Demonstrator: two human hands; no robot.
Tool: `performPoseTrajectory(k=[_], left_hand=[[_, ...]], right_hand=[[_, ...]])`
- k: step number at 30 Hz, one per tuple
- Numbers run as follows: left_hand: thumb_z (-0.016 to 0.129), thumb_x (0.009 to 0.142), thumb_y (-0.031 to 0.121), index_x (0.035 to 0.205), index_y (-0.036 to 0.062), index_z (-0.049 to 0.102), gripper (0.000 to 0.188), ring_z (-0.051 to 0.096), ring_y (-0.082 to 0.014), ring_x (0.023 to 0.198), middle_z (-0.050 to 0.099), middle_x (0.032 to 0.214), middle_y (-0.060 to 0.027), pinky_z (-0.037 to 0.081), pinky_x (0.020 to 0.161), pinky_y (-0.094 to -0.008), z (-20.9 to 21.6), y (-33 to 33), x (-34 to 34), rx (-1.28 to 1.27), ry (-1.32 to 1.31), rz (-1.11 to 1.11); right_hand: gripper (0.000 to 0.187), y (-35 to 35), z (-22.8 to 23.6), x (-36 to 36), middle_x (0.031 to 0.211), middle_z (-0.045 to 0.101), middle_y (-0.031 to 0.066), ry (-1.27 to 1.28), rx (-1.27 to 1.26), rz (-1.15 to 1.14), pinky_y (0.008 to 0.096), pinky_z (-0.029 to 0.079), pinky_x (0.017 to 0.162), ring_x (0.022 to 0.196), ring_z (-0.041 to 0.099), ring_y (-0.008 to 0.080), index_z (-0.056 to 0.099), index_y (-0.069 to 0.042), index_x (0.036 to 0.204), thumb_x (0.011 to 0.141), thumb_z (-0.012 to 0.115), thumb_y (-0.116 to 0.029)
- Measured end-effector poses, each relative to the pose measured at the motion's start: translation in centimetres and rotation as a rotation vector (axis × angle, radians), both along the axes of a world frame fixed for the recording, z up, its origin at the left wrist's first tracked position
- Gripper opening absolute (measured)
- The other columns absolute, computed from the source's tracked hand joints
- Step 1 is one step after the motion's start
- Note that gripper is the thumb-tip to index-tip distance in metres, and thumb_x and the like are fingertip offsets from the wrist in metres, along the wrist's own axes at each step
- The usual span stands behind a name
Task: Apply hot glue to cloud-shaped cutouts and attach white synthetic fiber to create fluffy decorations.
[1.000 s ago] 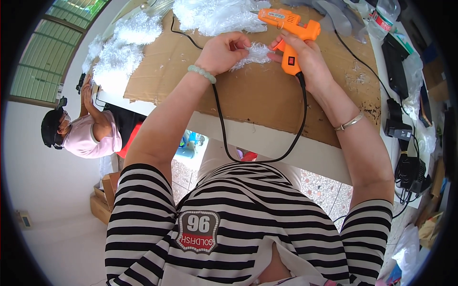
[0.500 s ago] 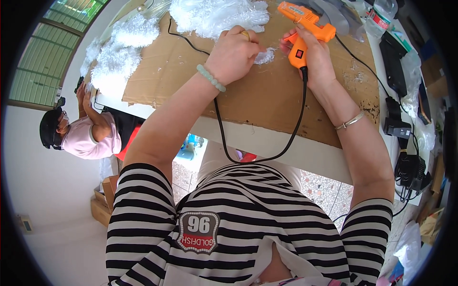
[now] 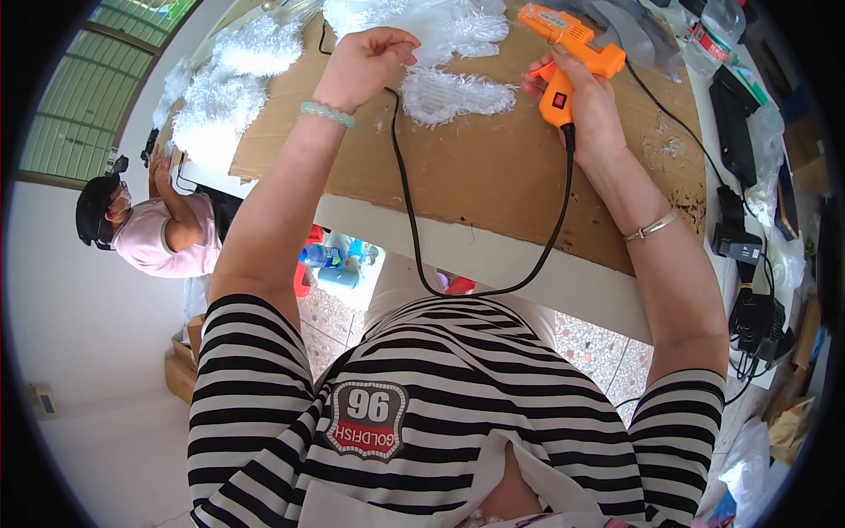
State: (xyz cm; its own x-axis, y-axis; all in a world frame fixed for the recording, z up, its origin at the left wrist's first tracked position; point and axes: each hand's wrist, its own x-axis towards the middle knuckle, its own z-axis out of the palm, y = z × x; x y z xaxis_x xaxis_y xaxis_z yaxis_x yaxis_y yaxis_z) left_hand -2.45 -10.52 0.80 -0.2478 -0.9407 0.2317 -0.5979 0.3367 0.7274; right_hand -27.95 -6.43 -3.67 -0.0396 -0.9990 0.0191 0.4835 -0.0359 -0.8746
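Note:
My right hand [image 3: 595,110] is wrapped round the handle of an orange glue gun [image 3: 556,99], whose nozzle points up and left over the cardboard. A black cord hangs from its handle in a loop. My left hand [image 3: 368,69], with a pale green bead bracelet at the wrist, is raised beside the white fringed pile [image 3: 466,33]. Its fingers are curled together; whatever they may hold is too small to make out. Between my hands a separate white fringed piece [image 3: 458,95] lies flat on the cardboard [image 3: 493,167].
More white fringed material [image 3: 220,106] lies at the table's left end. A clear plastic bottle [image 3: 711,40], black adapters [image 3: 759,326] and cables crowd the right edge. Another person [image 3: 163,229] sits at far left, hands at the table. A blue bottle [image 3: 321,256] stands below the table.
My left hand has moved left and up, away from the white fringed piece, which now shows in full. My right hand keeps the glue gun in nearly the same place.

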Motion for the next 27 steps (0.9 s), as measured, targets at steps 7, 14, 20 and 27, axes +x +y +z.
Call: performPoseTrajectory(k=[7, 14, 20, 27], left_hand=[[0.058, 0.088, 0.019, 0.098, 0.0032, 0.068, 0.021, 0.064, -0.0174, 0.076, 0.068, 0.081, -0.0076, 0.049, 0.072, -0.0294, -2.1, 0.5, 1.6, -0.166, -0.507, 0.138], [0.063, 0.083, 0.019, 0.098, 0.0044, 0.069, 0.021, 0.063, -0.0181, 0.075, 0.068, 0.083, -0.0093, 0.050, 0.071, -0.0289, -2.6, -1.6, 1.0, -0.073, -0.548, 0.166], [0.065, 0.081, 0.014, 0.098, 0.0057, 0.070, 0.020, 0.063, -0.0175, 0.075, 0.069, 0.087, -0.0105, 0.050, 0.072, -0.0288, -3.0, -1.4, 0.1, -0.021, -0.345, -0.004], [0.053, 0.081, 0.002, 0.107, 0.0103, 0.066, 0.030, 0.064, -0.0302, 0.084, 0.067, 0.093, -0.0152, 0.052, 0.074, -0.0389, -0.6, 1.0, -1.1, -0.396, -1.146, -0.248]], right_hand=[[0.021, 0.9, 0.5, 0.5, 0.086, 0.063, 0.0094, 0.058, 0.046, 0.008, 0.0297, 0.053, 0.075, 0.078, 0.063, 0.0176, 0.057, 0.000, 0.094, 0.093, 0.052, -0.021], [0.021, 0.6, 0.4, 0.3, 0.086, 0.063, 0.0098, 0.076, 0.001, 0.034, 0.0303, 0.053, 0.075, 0.078, 0.063, 0.0175, 0.056, 0.000, 0.095, 0.093, 0.052, -0.020], [0.023, 0.7, 0.5, 0.3, 0.086, 0.063, 0.0098, 0.094, -0.003, 0.052, 0.0308, 0.053, 0.075, 0.077, 0.063, 0.0173, 0.056, 0.000, 0.095, 0.093, 0.054, -0.022], [0.024, 0.6, 0.3, 0.2, 0.086, 0.063, 0.0095, 0.103, -0.022, 0.070, 0.0303, 0.053, 0.075, 0.078, 0.063, 0.0169, 0.056, 0.000, 0.096, 0.092, 0.054, -0.024]])
